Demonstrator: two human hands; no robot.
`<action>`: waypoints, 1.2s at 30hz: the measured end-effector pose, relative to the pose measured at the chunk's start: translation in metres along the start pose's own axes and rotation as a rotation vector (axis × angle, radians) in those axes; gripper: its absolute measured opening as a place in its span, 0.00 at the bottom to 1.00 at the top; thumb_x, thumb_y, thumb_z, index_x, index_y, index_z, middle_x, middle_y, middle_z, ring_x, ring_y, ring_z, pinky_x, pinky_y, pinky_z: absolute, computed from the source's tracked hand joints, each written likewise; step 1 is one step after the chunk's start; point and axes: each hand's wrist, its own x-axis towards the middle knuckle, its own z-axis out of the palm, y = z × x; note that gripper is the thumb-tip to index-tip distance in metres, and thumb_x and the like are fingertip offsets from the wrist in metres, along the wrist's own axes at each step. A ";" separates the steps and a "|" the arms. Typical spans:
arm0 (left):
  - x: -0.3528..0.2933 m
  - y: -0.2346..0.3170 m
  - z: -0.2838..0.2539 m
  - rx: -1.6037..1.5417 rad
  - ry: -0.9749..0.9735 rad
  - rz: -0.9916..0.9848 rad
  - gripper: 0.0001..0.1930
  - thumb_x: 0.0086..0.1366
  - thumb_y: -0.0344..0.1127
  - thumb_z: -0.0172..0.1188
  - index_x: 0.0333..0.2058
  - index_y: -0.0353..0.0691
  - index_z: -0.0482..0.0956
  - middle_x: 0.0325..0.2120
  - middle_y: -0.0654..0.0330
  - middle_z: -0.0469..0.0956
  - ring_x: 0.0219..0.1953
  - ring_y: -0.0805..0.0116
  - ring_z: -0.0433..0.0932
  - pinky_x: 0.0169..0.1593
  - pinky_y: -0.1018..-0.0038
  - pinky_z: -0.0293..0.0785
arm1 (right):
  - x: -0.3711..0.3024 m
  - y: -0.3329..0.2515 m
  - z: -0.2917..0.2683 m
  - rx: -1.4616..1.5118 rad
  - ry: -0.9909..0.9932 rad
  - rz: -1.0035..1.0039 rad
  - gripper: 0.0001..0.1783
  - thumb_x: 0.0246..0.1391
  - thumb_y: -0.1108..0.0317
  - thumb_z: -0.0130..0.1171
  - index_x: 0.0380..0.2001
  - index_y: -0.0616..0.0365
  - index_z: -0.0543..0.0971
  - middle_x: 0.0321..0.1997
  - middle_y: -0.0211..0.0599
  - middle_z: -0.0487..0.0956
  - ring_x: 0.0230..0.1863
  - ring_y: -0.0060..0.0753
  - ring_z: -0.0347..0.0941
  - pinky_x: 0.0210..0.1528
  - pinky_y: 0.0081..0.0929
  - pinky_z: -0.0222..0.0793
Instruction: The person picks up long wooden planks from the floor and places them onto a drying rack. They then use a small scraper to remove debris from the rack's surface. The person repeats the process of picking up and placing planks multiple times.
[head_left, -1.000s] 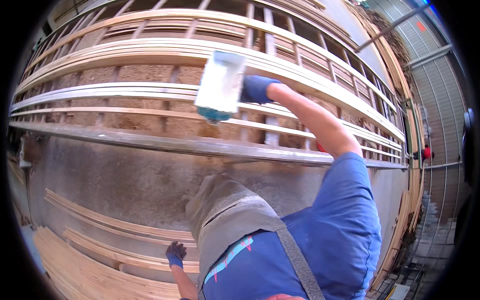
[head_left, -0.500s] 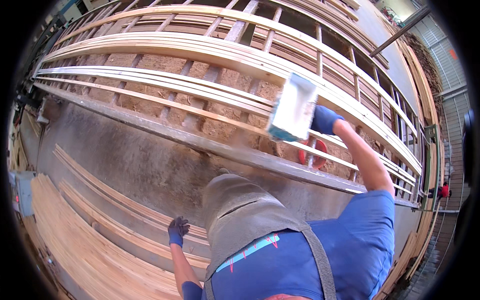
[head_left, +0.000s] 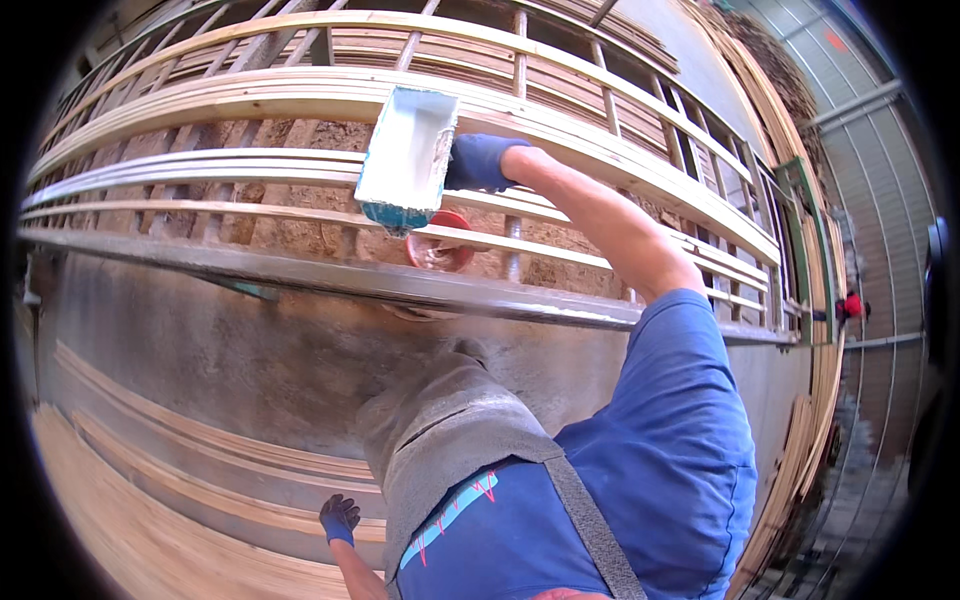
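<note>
My right hand, in a blue glove, grips the side of an open rectangular box. The box is white inside with teal-smeared edges, and it is held tilted above a rack of long wooden strips. White-coated strips run beneath it. Just below its lower end, a red round bucket with whitish stuff inside shows under the narrow front strip. My left hand, gloved in blue with dark fingers, hangs low at my side. Its fingers are apart and hold nothing, near boards lying lower down.
A thick rail edges the rack on my side. Bare boards lie farther across its crossbars. Behind me on the left are long boards low down. A green metal frame stands at the rack's right end.
I have moved rightward along the rack, so the rack and bucket appear farther left. My right arm reaches more to the left, the box still above the bucket. My left hand stays low.
</note>
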 end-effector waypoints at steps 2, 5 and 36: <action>-0.013 -0.070 0.017 -0.228 -0.008 0.010 0.27 0.70 0.57 0.38 0.59 0.48 0.67 0.64 0.54 0.63 0.59 0.50 0.67 0.59 0.51 0.61 | -0.028 0.035 0.002 0.015 -0.022 0.025 0.20 0.57 0.54 0.54 0.40 0.60 0.80 0.28 0.41 0.81 0.26 0.38 0.79 0.31 0.37 0.75; -0.015 -0.166 0.085 -0.434 -0.039 0.026 0.29 0.70 0.58 0.35 0.62 0.48 0.63 0.67 0.55 0.59 0.62 0.51 0.64 0.62 0.50 0.58 | -0.064 0.146 0.017 -0.089 0.055 -0.283 0.17 0.60 0.60 0.58 0.46 0.61 0.79 0.41 0.49 0.81 0.40 0.42 0.77 0.53 0.37 0.73; -0.104 -0.675 0.599 -0.294 -0.090 -0.132 0.30 0.69 0.58 0.46 0.63 0.48 0.64 0.57 0.56 0.72 0.48 0.53 0.76 0.50 0.52 0.68 | -0.590 0.691 0.007 -0.073 0.002 -0.049 0.19 0.57 0.53 0.60 0.45 0.52 0.80 0.38 0.38 0.81 0.37 0.32 0.75 0.44 0.34 0.74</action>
